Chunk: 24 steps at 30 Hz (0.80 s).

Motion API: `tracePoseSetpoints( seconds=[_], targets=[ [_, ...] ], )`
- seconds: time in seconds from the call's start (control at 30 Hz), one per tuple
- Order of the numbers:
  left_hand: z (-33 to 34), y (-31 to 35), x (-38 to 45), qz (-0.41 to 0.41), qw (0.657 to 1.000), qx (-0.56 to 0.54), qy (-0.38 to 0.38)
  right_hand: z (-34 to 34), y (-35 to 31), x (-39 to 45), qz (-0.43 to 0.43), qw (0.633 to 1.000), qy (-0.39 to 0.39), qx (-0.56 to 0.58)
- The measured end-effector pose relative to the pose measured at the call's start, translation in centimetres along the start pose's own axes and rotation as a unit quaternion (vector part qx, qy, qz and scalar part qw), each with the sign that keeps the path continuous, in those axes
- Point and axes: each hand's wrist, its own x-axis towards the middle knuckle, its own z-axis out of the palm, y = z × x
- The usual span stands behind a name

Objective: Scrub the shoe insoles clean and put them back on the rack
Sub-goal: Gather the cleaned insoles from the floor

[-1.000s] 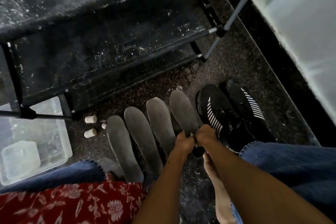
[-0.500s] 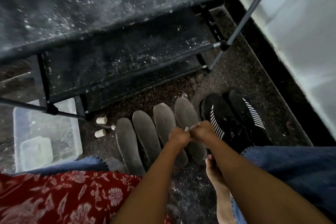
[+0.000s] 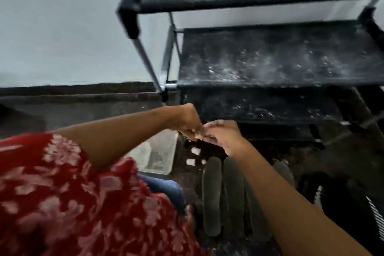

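insoles (image 3: 232, 197) lie side by side on the floor below the rack (image 3: 280, 56), untouched. since a moment ago the left hand (image 3: 188, 120) and right hand (image 3: 221, 134) have risen together, fingers curled, pinching something too blurred to name; scrubbing hasn't begun.

Insoles (image 3: 212, 197) before rack (image 3: 280, 58)

The view swings up and leftward, blurring; the left hand (image 3: 188, 119) and right hand (image 3: 223, 135) now meet raised before the rack (image 3: 280, 54)'s lower shelf; the insoles (image 3: 232, 197) lie below them, the shoes (image 3: 342, 199) pushed toward the right edge.
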Motion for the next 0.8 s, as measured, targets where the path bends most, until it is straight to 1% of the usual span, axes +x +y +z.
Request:
tracePoseSetpoints(
  seconds=[0.07, 0.1, 0.17, 0.23, 0.3, 0.4, 0.5, 0.57, 0.67, 0.8],
  targets=[
    [-2.5, -2.0, -0.8, 0.011, 0.998, -0.053, 0.021, 3.5, -0.5, 0.4, -0.028, 0.999, -0.016, -0.023],
    [-3.6, -3.7, -0.9, 0.015, 0.996, -0.074, 0.044, 5.3, -0.6, 0.5, -0.042, 0.998, -0.015, -0.037],
    [-4.8, -7.6, -0.5, 0.011, 0.986, -0.123, 0.114, 8.9, -0.4, 1.3, -0.063, 0.995, -0.018, -0.072],
    [-5.0, -11.3, 0.7, -0.018, 0.975, -0.136, 0.175, 11.9, 0.7, 2.7, -0.066, 0.992, -0.026, -0.107],
    [-4.8, -14.5, 1.9, -0.040, 0.965, -0.151, 0.209, 14.5, 2.6, 4.3, -0.053, 0.987, -0.038, -0.146],
    [-4.2, -18.9, 3.9, -0.051, 0.955, -0.182, 0.229, 17.7, 6.5, 8.1, -0.036, 0.983, -0.043, -0.174],
    [-3.4, -22.7, 6.1, -0.084, 0.939, -0.208, 0.259, 20.0, 10.4, 12.1, 0.029, 0.980, -0.069, -0.184],
    [-2.9, -24.8, 7.6, -0.099, 0.935, -0.202, 0.274, 21.4, 12.2, 13.9, 0.067, 0.977, -0.086, -0.182],
    [-2.1, -27.3, 9.5, -0.107, 0.934, -0.195, 0.280, 23.4, 13.7, 15.1, 0.109, 0.973, -0.108, -0.171],
    [-1.2, -29.7, 11.7, -0.125, 0.940, -0.166, 0.270, 24.8, 14.0, 15.1, 0.159, 0.972, -0.134, -0.105]
  ],
)
